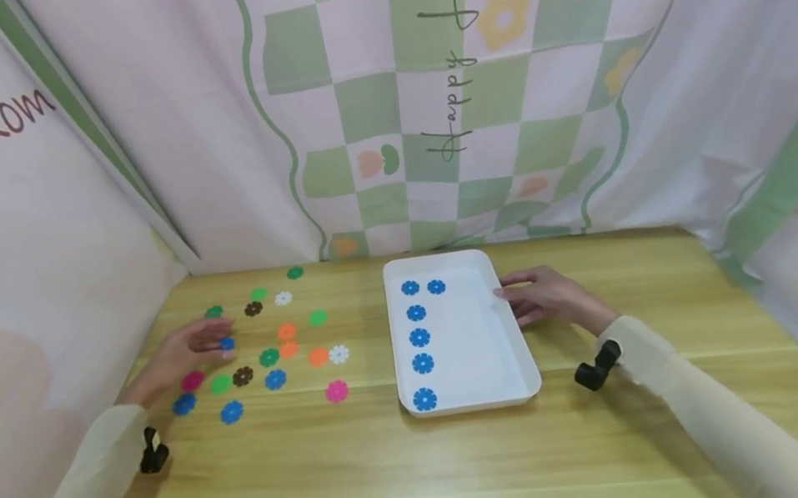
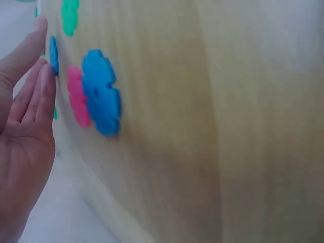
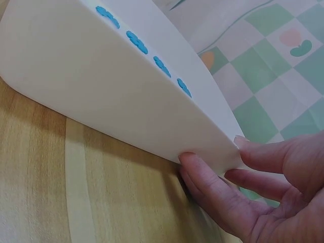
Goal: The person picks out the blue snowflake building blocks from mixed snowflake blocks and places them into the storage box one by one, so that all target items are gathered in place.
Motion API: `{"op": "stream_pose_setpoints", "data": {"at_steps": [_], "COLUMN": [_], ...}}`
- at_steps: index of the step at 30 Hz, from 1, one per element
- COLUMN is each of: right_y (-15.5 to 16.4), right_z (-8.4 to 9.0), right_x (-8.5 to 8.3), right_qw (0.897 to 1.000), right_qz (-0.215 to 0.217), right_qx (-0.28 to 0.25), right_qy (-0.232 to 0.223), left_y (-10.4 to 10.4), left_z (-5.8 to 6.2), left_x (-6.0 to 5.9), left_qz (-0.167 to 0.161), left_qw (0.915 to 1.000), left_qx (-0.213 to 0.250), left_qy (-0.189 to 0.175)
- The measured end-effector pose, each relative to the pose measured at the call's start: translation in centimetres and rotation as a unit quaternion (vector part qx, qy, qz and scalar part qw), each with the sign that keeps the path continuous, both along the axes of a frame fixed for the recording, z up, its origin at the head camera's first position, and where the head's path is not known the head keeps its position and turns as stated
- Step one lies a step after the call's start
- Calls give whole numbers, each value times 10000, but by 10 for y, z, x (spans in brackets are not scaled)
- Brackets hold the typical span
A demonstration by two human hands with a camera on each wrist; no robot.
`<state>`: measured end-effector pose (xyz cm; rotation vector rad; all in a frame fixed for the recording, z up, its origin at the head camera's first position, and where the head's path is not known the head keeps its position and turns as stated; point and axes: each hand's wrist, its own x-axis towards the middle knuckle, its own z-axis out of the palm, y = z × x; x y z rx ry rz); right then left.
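The left hand lies among the loose flower chips on the wooden table, its thumb and fingertips closing on a small blue flower chip at their ends; the head view suggests a pinch, and the left wrist view shows the fingers straight and close together with that blue piece just past their tips, so whether the chip is truly lifted I cannot tell. Around it sit chips in green, brown, orange, white and pink, with more blue ones nearer the person. The right hand steadies the white tray; its thumb rests on the tray's right rim and the fingers curl loosely against the outer wall. Six blue chips already lie in the tray, five in a column along its left side and one beside the top.

I judge the step in hand to be the picking of another blue chip for the tray; the next move would call for a firm pinch, a carry across the table to the tray and a placing beside the blue ones there, while the right hand keeps the tray from sliding.
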<state>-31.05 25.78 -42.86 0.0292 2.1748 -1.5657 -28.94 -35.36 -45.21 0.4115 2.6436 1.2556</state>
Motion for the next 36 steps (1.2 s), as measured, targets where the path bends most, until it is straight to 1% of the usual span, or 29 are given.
{"op": "stream_pose_setpoints", "data": {"at_steps": [5, 8, 11, 14, 15, 17, 18, 21, 23, 25, 26, 28, 30, 33, 36], "right_y": [0, -1, -2, -2, -2, -1, -1, -1, -1, -1, -1, 0, 2, 2, 2], "right_z": [-1, -2, -2, -4, -4, -3, -2, 0, 0, -1, -1, -2, -2, -1, -1], "right_x": [-1, -1, -1, -1, -1, 0, 0, 1, 0, 0, -1, -1, -1, 0, 0], "right_qw": [10000, 10000, 10000, 10000, 10000, 10000, 9999, 9999, 10000, 9999, 10000, 10000, 10000, 9999, 9999], "right_qz": [7, 23, 56, 62, 74, 93, 97, 106, 96, 104, 97, 85, 85, 93, 100], "right_qx": [-38, -19, -2, -10, -4, 17, 24, 33, -1, -6, -8, -5, 3, -15, 4], "right_qy": [-2, -10, -10, -13, 1, 20, 27, 40, 14, 6, 7, 11, 38, 43, 12], "left_y": [-6, -8, -6, -5, -6, -9, -12, -20, -24, -25, -26, -26, -25, -24, -24], "left_z": [-10, -11, -5, 4, 8, 10, 9, 0, -6, -10, -10, -10, -10, -9, -8], "left_x": [-3, -3, -1, 1, 2, 1, 1, -1, -1, -2, -3, -7, -10, -14, -14], "left_qz": [-12, 1, -79, 10, 39, 102, 104, 126, 181, 204, 207, 143, 64, -1, -120], "left_qw": [9999, 9998, 9997, 9996, 9998, 9996, 9996, 9993, 9994, 9996, 9994, 9975, 9964, 9961, 9961], "left_qx": [-143, -212, -193, -229, -181, -248, -260, -2, -76, -161, -269, -565, -630, -658, -680], "left_qy": [-16, 19, 127, 179, 108, 7, -44, -350, -274, -113, 17, 399, 571, 592, 543]}}
